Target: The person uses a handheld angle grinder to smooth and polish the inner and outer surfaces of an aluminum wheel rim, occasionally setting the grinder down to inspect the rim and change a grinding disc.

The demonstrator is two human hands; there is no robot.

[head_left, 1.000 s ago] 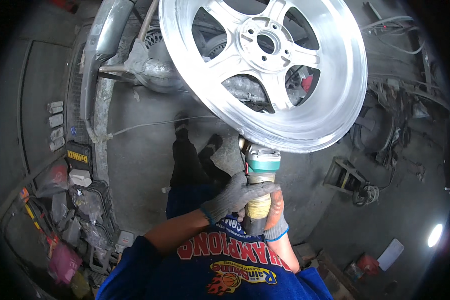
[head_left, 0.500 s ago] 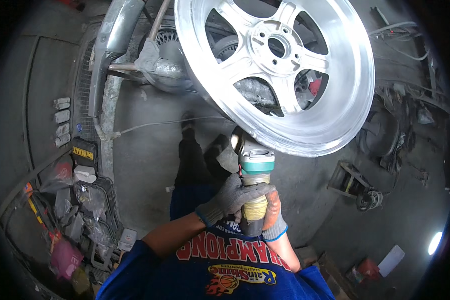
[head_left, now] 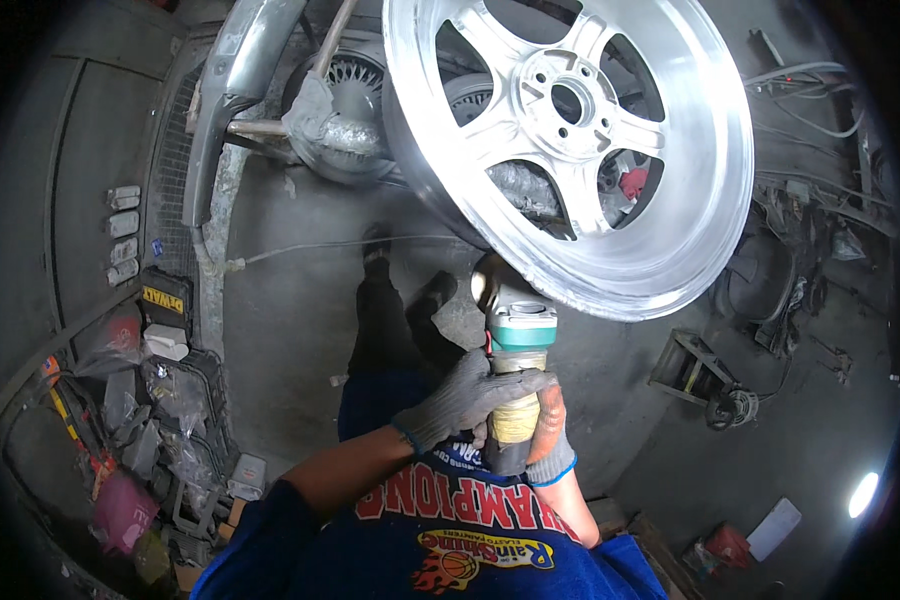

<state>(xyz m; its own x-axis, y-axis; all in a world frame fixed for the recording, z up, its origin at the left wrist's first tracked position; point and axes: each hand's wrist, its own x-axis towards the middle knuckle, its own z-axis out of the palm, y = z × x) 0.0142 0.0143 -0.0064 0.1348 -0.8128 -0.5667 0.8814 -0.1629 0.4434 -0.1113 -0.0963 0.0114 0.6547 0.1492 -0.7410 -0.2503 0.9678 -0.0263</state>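
A bare silver five-spoke alloy wheel rim is tilted up in front of me. Below its lower lip is an angle grinder with a teal collar and yellow tape round its body. My left hand, in a grey glove, wraps the body from the left. My right hand, in a grey glove with orange-coated fingers, grips it from the right. The grinder's round head meets or nearly meets the rim's outer edge; the exact contact is hidden behind the lip.
Behind the rim, a mesh-style wheel lies near a metal stand. A cable crosses the floor. Bags and a black tool case crowd the left side. To the right are a small metal frame and coiled wire.
The rim appears slightly farther right and lower in the picture. The grinder's head has shifted a little right with it. Both hands keep their hold.
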